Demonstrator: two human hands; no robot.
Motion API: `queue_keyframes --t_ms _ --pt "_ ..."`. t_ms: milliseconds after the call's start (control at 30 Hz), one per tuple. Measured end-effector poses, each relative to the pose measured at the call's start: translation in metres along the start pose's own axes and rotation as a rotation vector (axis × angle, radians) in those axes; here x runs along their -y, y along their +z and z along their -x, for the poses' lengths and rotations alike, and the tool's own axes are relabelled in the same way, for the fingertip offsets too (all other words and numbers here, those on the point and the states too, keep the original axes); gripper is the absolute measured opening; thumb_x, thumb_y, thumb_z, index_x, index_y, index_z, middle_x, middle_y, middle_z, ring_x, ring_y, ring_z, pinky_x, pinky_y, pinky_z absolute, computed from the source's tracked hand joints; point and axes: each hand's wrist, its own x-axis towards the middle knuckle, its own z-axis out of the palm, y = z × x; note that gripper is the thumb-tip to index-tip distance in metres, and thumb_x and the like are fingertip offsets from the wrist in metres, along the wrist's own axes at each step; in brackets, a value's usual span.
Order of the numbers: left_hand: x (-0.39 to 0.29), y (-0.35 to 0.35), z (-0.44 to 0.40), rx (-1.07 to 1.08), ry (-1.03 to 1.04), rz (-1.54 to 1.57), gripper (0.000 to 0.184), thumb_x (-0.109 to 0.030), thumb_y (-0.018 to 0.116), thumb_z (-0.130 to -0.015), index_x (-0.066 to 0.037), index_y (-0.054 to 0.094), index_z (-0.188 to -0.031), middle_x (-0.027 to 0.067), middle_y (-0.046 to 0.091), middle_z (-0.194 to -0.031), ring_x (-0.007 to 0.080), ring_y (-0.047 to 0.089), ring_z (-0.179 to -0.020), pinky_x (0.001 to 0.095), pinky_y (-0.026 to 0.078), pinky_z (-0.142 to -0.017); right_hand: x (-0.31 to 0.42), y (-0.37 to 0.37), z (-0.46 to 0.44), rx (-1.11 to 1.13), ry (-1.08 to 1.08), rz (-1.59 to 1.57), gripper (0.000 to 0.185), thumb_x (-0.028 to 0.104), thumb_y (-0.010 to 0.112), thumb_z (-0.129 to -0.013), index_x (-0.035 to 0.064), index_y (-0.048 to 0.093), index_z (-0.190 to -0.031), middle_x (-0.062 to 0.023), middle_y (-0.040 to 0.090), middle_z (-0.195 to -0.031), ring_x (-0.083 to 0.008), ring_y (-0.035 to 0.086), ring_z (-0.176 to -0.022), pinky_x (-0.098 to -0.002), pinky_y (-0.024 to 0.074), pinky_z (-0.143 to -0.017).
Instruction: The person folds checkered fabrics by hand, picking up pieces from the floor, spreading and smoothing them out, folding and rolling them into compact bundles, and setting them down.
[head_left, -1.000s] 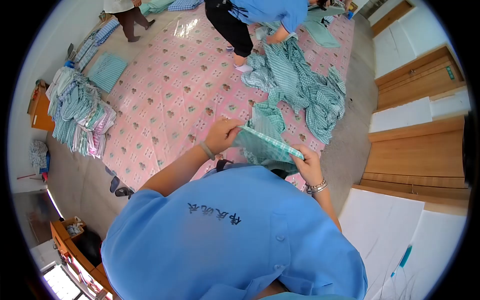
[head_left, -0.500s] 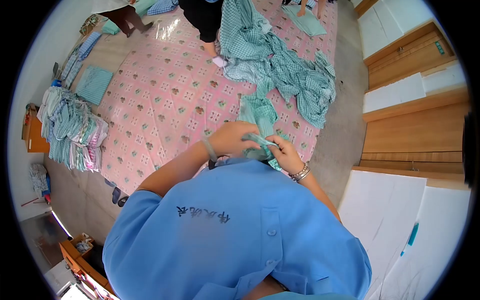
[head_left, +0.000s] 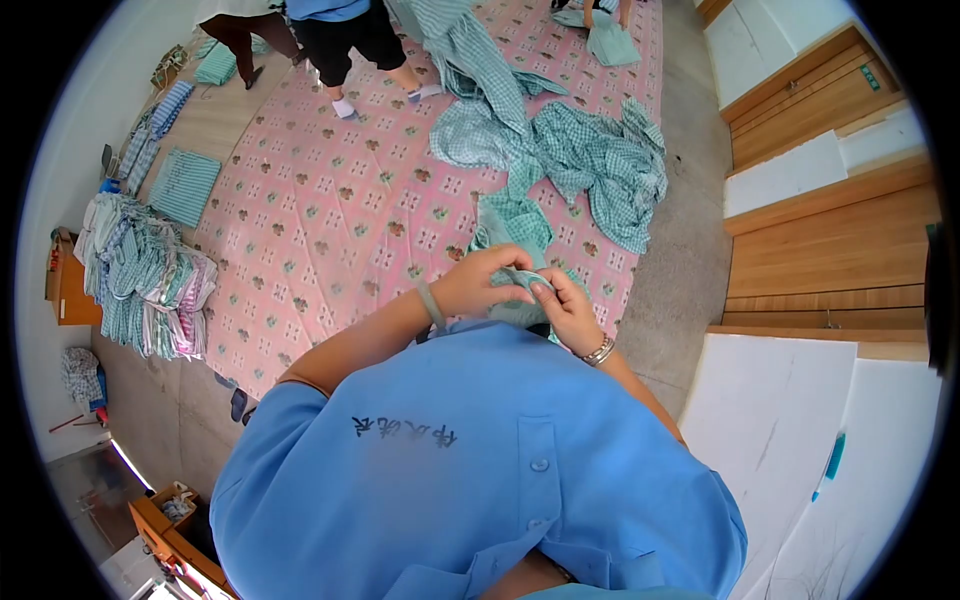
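Observation:
A green cloth (head_left: 514, 222) hangs from my two hands in front of my chest and trails forward onto the pink sheet. My left hand (head_left: 478, 283) is closed, with thumb and fingers pinching the cloth's upper edge. Close beside it, my right hand (head_left: 568, 310) grips the same edge between thumb and fingertips. The lower part of the cloth, nearest my body, is partly hidden by my hands and shirt. Beyond it lies a rumpled heap of green checked cloth (head_left: 600, 165).
A pink patterned sheet (head_left: 330, 220) covers the floor. Folded fabrics are stacked in a pile (head_left: 150, 270) at the left, near a folded green striped cloth (head_left: 186, 186). A person in black shorts (head_left: 345, 45) stands at the back; others are nearby. Wooden doors (head_left: 830, 260) line the right.
The person in black shorts has moved left, and the checked cloth near them has shifted. My hands stay on the cloth edge, with my left fingers now spread a little differently.

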Motion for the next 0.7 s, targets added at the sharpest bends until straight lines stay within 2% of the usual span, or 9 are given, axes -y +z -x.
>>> queue_keyframes --t_ms 67,233,367,433,500,567,600,633,700 --pt "0.010 0.007 0.003 0.041 0.021 0.019 0.019 -0.011 0.058 -0.073 -0.002 0.055 -0.090 0.0094 0.056 -0.083 0.0235 0.054 -0.078 0.0310 0.042 -0.068 0.014 -0.003 0.006 0.006 0.018 0.008 0.010 0.007 0.048 -0.081 0.0023 0.052 -0.089 -0.0042 0.055 -0.075 -0.0097 0.049 -0.062 -0.0222 0.0397 -0.056" --pt "0.044 0.026 -0.005 0.274 -0.040 -0.014 0.023 -0.010 0.057 -0.071 -0.006 0.059 -0.093 0.0115 0.058 -0.088 0.0256 0.055 -0.082 0.0331 0.043 -0.072 0.075 -0.030 0.014 0.083 -0.328 0.144 0.010 0.002 0.051 -0.077 0.0012 0.054 -0.086 -0.0079 0.057 -0.072 -0.0149 0.053 -0.057 -0.0235 0.0403 -0.053" --pt "0.074 0.044 -0.018 0.306 0.012 -0.079 0.020 -0.005 0.053 -0.070 -0.006 0.060 -0.088 0.0096 0.058 -0.083 0.0247 0.053 -0.080 0.0350 0.042 -0.071 0.127 -0.079 0.058 -0.150 -0.579 0.086 0.012 0.006 0.054 -0.071 0.0022 0.057 -0.082 -0.0089 0.059 -0.076 -0.0192 0.057 -0.063 -0.0284 0.0430 -0.055" --pt "0.079 0.051 -0.024 0.412 -0.012 -0.166 0.019 -0.005 0.051 -0.069 -0.007 0.060 -0.085 0.0093 0.058 -0.081 0.0259 0.052 -0.077 0.0371 0.040 -0.072 0.162 -0.103 0.074 -0.255 -0.656 0.005 0.008 0.011 0.051 -0.074 0.0060 0.052 -0.067 -0.0044 0.053 -0.063 -0.0170 0.052 -0.057 -0.0285 0.0408 -0.051" --pt "0.103 0.062 -0.021 0.527 -0.022 -0.265 0.019 -0.007 0.051 -0.069 -0.008 0.060 -0.086 0.0102 0.058 -0.082 0.0268 0.052 -0.077 0.0376 0.040 -0.074 0.186 -0.130 0.080 -0.280 -1.037 -0.293 0.031 0.018 0.045 -0.079 0.0128 0.023 -0.060 0.0024 0.026 -0.048 -0.0100 0.028 -0.039 -0.0244 0.0230 -0.035" --pt "0.127 0.067 -0.006 0.555 -0.030 -0.341 0.020 -0.009 0.050 -0.070 -0.009 0.058 -0.088 0.0124 0.057 -0.082 0.0286 0.052 -0.077 0.0381 0.038 -0.077 0.183 -0.150 0.089 -0.733 -1.038 -0.086 0.022 0.017 0.043 -0.081 0.0104 0.029 -0.066 0.0018 0.029 -0.050 -0.0081 0.027 -0.037 -0.0231 0.0193 -0.032" --pt "0.132 0.061 0.008 0.477 -0.023 -0.311 0.021 -0.010 0.049 -0.071 -0.009 0.057 -0.090 0.0138 0.056 -0.082 0.0295 0.051 -0.078 0.0381 0.037 -0.078 0.183 -0.137 0.077 -0.997 -0.936 0.126 0.015 0.016 0.043 -0.082 0.0044 0.039 -0.074 -0.0021 0.038 -0.055 -0.0088 0.033 -0.041 -0.0227 0.0270 -0.035" --pt "0.132 0.045 0.019 0.453 -0.133 -0.314 0.024 -0.010 0.049 -0.071 -0.008 0.055 -0.094 0.0148 0.056 -0.084 0.0305 0.051 -0.078 0.0384 0.038 -0.077 0.167 -0.139 0.077 -1.096 -0.816 0.195 0.015 0.013 0.044 -0.081 -0.0013 0.044 -0.088 -0.0068 0.047 -0.065 -0.0116 0.043 -0.051 -0.0217 0.0373 -0.045" --pt "0.139 0.002 0.068 0.341 -0.392 -0.295 0.024 -0.015 0.047 -0.076 -0.007 0.052 -0.098 0.0170 0.056 -0.089 0.0326 0.052 -0.081 0.0392 0.040 -0.074 0.127 -0.137 0.077 -0.913 -0.528 0.090 0.013 0.003 0.050 -0.079 0.0018 0.048 -0.092 -0.0049 0.051 -0.081 -0.0111 0.049 -0.070 -0.0203 0.0403 -0.063"
